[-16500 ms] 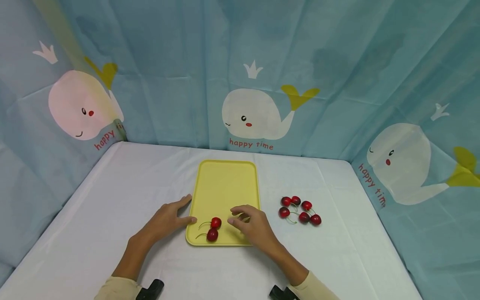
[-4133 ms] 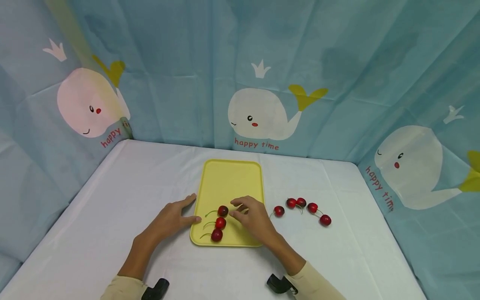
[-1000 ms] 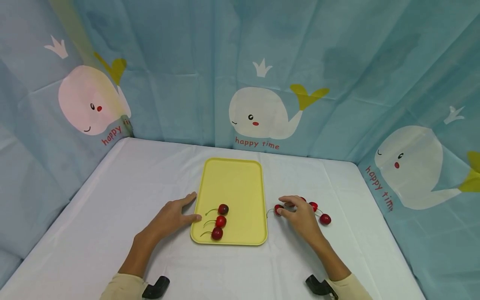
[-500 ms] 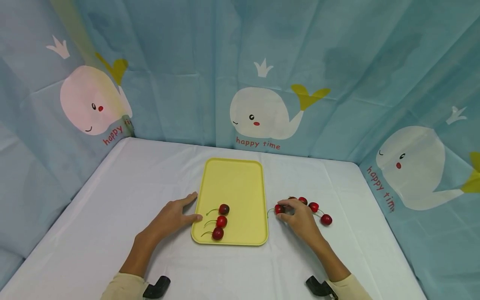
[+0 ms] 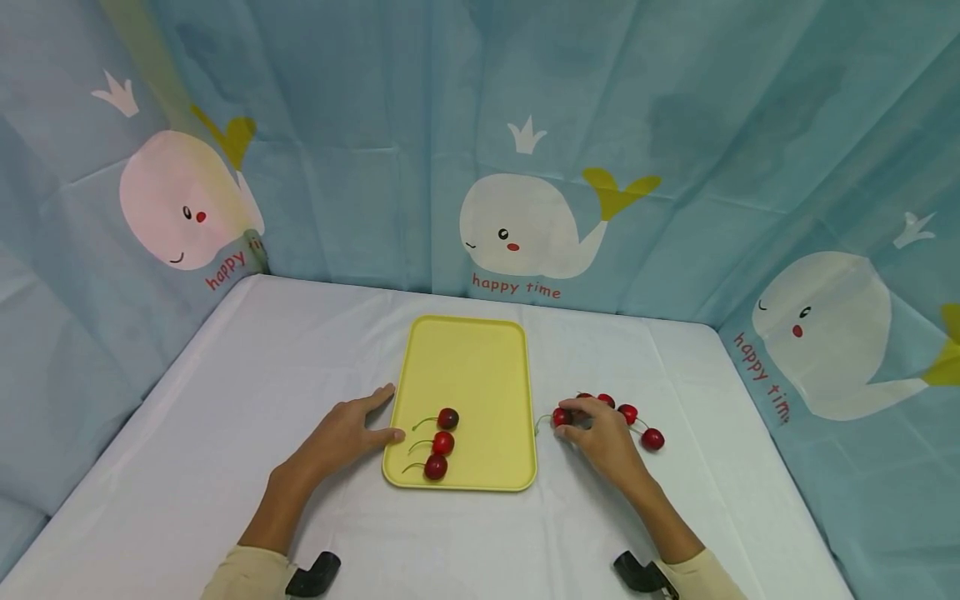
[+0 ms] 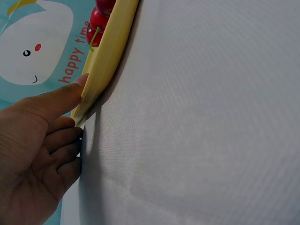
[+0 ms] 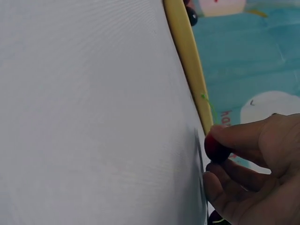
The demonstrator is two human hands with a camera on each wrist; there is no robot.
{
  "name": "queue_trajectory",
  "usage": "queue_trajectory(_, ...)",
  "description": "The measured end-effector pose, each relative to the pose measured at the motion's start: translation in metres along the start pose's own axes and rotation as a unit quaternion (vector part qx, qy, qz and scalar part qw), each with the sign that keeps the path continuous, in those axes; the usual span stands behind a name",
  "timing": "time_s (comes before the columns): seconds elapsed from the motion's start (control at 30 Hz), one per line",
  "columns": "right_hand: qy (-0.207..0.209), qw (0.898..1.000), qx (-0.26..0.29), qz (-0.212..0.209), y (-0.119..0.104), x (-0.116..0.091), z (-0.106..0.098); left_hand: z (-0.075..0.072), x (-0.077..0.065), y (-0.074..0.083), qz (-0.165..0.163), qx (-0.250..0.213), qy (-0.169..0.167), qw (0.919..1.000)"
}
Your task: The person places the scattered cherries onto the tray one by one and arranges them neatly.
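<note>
In the head view my left hand is at the left edge of a yellow tray. Its thumb rests on the rim, and the other fingers lie along the outer side. Three cherries form a column on the tray's lower left, stems pointing left. Right of the tray, my right hand pinches a dark red cherry between thumb and fingers. That cherry's green stem trails left toward the tray. In the right wrist view the pinched cherry appears close to the tray's edge.
Several more cherries lie on the white tablecloth just beyond and right of my right hand, one partly hidden by the fingers. A blue curtain printed with whales surrounds the table's back and sides.
The tray held two cherries in the oldest frame and has three since. My right hand has moved from the tray to the loose cherries at right and now pinches one. The left hand stays.
</note>
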State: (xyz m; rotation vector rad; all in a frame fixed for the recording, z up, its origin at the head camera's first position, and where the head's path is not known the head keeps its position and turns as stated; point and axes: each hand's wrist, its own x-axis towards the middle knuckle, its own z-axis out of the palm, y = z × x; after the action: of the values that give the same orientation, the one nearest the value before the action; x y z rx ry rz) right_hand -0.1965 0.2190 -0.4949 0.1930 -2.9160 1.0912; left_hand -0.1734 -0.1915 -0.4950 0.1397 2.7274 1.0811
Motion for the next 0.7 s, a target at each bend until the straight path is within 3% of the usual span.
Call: queue_trajectory(0.7, 0.007, 0.999, 0.039, -0.015, -0.018, 0.002, -0.002, 0.000, -0.001, -0.001, 0.000, 0.000, 0.003, 1.0000)
